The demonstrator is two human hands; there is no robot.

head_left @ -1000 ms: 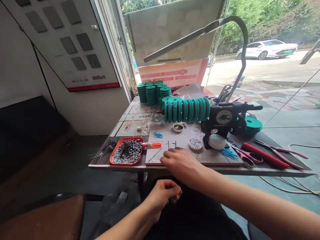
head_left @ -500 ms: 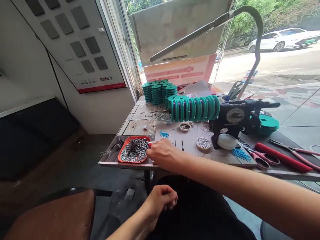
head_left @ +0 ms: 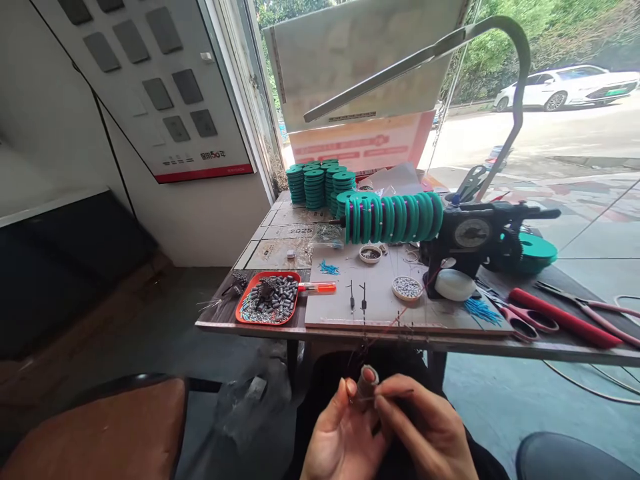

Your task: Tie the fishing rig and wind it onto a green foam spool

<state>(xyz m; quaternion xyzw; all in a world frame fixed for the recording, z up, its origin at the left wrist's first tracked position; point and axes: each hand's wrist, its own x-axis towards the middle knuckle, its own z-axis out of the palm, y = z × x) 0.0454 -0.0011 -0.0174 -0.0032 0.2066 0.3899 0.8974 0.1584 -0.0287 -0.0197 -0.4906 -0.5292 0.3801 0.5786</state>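
Note:
In front of my lap, just below the table edge, both my hands are close together. My left hand (head_left: 345, 427) is palm up, thumb and a finger pinched on what looks like a thin line; a pale wrap covers one fingertip (head_left: 369, 375). Beside it, my right hand (head_left: 430, 423) pinches a thin strand with a dark end (head_left: 406, 392) between thumb and forefinger. Fine reddish threads hang near the table edge above them. On the pale board (head_left: 330, 313) lie two small dark weights on stems (head_left: 364, 303) and an orange-red pen-like tool (head_left: 319, 288).
An orange-red tray (head_left: 241, 313) of grey metal cylinders stands left. Green spools sit on a winder (head_left: 470, 233), with more stacked behind (head_left: 314, 190). Small dishes (head_left: 407, 288), blue pieces (head_left: 483, 311), scissors (head_left: 530, 323), a red rod (head_left: 565, 317) and pliers (head_left: 585, 303) lie around.
My right hand has come back from beside the tray to my lap, leaving the orange-red tool in view on the board. My left hand has moved right to meet it.

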